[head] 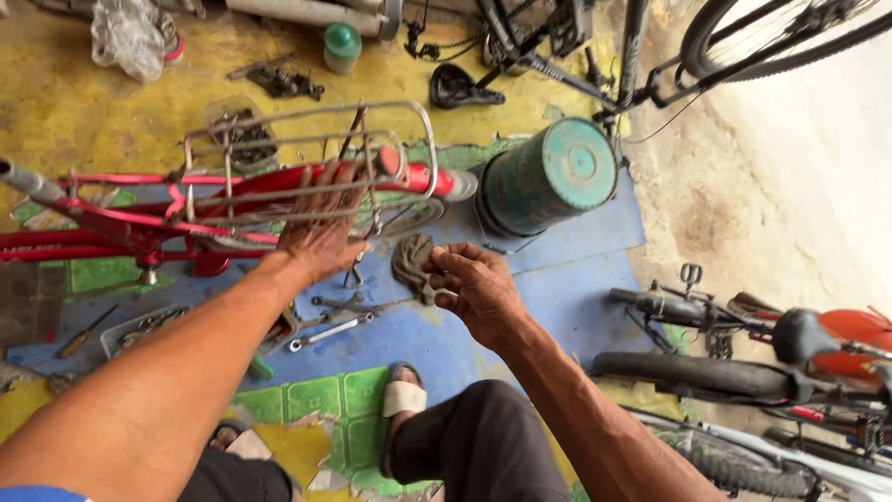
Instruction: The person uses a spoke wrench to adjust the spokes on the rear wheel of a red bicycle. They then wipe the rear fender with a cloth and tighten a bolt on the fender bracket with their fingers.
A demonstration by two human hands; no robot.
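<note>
A red bicycle frame [111, 223] lies on its side across the floor, with a grey wire rear rack [307, 121] mounted on it. My left hand [321, 223] reaches forward and rests flat on the rack's lower bars, fingers spread. My right hand [474, 284] hovers to the right of it, fingers pinched around a small metal part that is too small to identify. Just left of that hand a dirty rag [412, 260] lies on the blue floor. My sandalled foot [401, 398] and dark-trousered knee show at the bottom.
Wrenches [330, 330] and a screwdriver [84, 333] lie on the floor beside a small tray [139, 325]. An overturned green bucket [548, 177] stands right of the rack. Other bicycles [743, 363] crowd the right side; a green-capped jar [342, 46] and a black saddle [460, 88] sit farther back.
</note>
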